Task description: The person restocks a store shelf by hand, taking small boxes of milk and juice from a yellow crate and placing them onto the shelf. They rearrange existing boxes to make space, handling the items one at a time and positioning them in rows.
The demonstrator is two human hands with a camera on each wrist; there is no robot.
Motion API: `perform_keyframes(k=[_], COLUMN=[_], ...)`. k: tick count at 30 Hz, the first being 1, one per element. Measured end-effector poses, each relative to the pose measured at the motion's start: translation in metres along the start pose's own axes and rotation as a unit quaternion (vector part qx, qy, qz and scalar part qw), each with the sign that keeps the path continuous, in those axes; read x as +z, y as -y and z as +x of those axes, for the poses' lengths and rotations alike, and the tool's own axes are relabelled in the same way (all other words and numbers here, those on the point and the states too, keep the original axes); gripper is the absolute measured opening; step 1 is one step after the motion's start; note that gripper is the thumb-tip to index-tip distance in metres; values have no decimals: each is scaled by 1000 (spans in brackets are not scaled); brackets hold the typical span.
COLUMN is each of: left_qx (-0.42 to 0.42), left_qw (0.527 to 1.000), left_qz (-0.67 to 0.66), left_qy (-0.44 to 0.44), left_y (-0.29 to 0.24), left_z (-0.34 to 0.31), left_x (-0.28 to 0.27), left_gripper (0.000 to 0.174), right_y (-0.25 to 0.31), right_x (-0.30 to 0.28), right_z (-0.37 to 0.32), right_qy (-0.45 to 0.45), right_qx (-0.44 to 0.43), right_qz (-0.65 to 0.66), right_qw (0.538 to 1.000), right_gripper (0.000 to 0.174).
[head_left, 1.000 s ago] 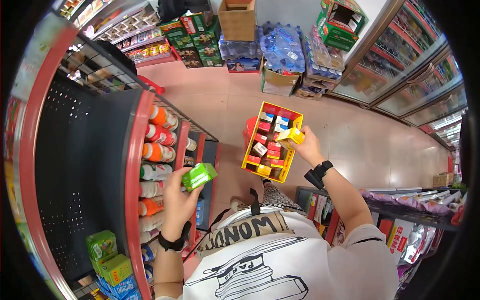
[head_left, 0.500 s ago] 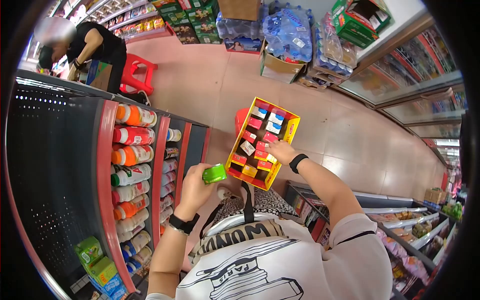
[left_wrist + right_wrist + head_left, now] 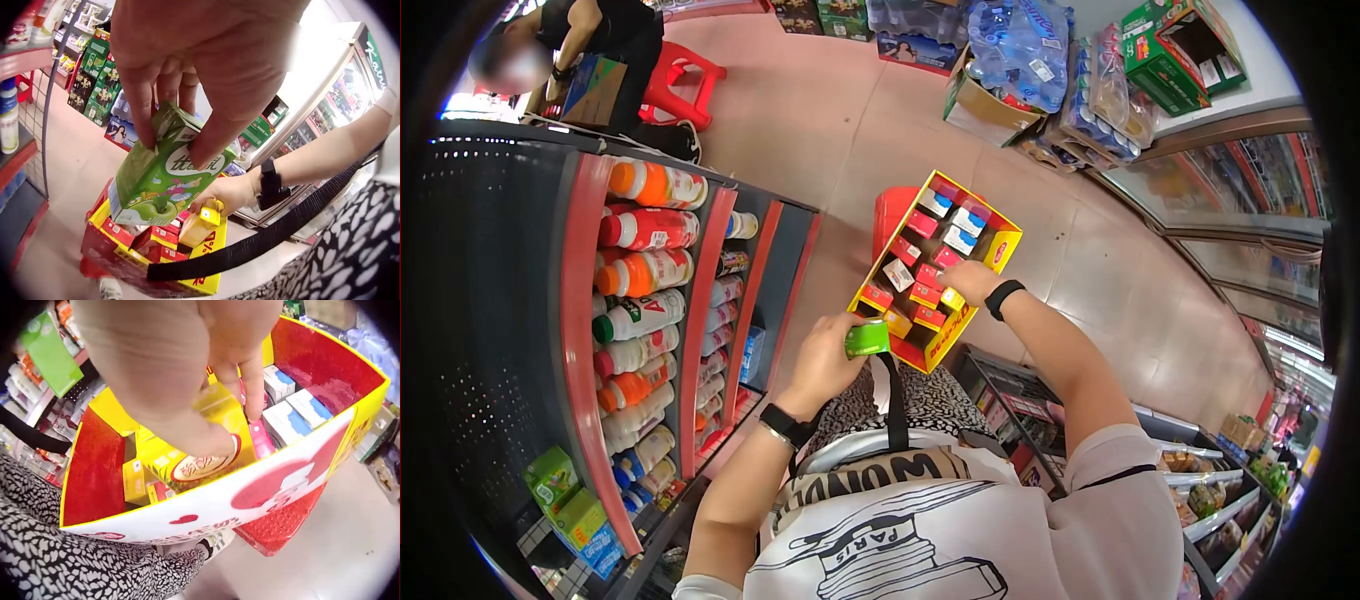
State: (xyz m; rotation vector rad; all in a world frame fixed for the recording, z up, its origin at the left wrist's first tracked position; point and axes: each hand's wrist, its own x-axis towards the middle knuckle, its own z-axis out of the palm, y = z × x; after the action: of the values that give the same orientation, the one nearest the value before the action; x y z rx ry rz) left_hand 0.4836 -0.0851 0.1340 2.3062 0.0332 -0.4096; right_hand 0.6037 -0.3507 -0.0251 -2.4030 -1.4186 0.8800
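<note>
My left hand (image 3: 822,362) grips a green drink carton (image 3: 159,178) with an apple picture, thumb on one face and fingers behind. It is at the near-left corner of a yellow-and-red open display box (image 3: 1004,246). Over in that box, my right hand (image 3: 968,283) pinches a yellow carton (image 3: 203,467) with an oval label. The right wrist view shows the carton down between the walls, my thumb across its front. Around it sit red-and-yellow cartons (image 3: 930,317) and white-and-blue cartons (image 3: 960,240). A white carton (image 3: 898,274) lies askew among them.
Under the display box is a red stool (image 3: 890,212). Shelves of bottles (image 3: 645,270) stand on my left, glass-door fridges (image 3: 1250,190) on the right. A person in black (image 3: 625,45) sits at upper left near another red stool (image 3: 685,85). Shrink-wrapped water bottles (image 3: 1020,50) are stacked ahead.
My right hand has lowered the yellow carton into the display box. My left hand has moved right with the green carton, closer to the box. The view has shifted, and the seated person shows now.
</note>
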Motion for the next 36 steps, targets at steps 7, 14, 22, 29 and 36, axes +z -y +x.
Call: perform_keyframes(k=[7, 14, 22, 29, 36], left_qx=[-13, -17, -24, -43, -47], left_qw=[1000, 1000, 999, 997, 997], left_qz=[1, -17, -17, -55, -63], left_qy=[5, 15, 22, 8, 27], left_y=[5, 9, 6, 13, 18], left_z=[3, 3, 5, 12, 16], left_x=[11, 21, 18, 33, 49], left_gripper=[37, 35, 31, 33, 32], right_y=[2, -11, -19, -10, -1], right_x=[-3, -6, 14, 12, 25], right_z=[12, 2, 6, 4, 7], right_qy=[32, 0, 11, 3, 48], right_qx=[69, 63, 116, 23, 32], right_qz=[98, 167, 47, -92, -132], right_qw=[992, 984, 992, 995, 990], right_gripper=[36, 46, 23, 18, 14])
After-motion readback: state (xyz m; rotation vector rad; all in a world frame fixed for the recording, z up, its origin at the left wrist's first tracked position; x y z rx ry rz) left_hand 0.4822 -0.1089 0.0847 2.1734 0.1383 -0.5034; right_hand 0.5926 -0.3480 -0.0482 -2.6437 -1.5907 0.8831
